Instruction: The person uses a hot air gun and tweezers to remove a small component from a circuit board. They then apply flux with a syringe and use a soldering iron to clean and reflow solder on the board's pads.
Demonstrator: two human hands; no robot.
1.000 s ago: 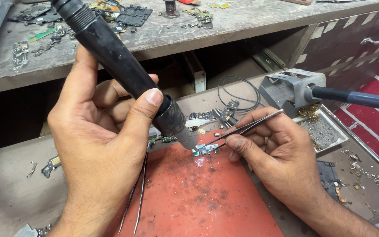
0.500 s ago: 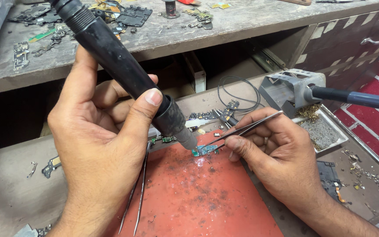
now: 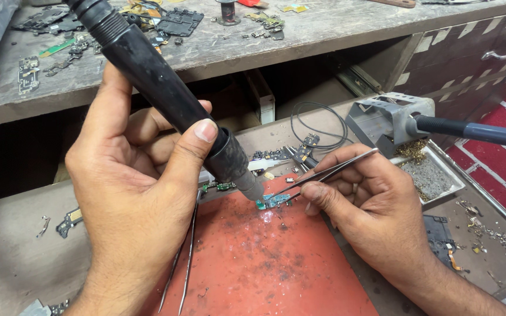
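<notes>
On the red mat (image 3: 253, 263): small green circuit board (image 3: 273, 201) at its far edge, pinched by tweezers (image 3: 329, 172) in the closed right hand (image 3: 370, 205). Left hand (image 3: 136, 193) gripping black hot-air handpiece (image 3: 165, 93), nozzle just above the board. Beyond the mat, right: metal tray (image 3: 455, 178) (holding brassy scraps).

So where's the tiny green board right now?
In the head view, the tiny green board lies mid-frame on the red mat, between the black tool's nozzle and the tweezers.

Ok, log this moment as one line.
left hand: grips black hot-air handle, nozzle over small green board | right hand: tweezers on board | surface: red mat
</notes>
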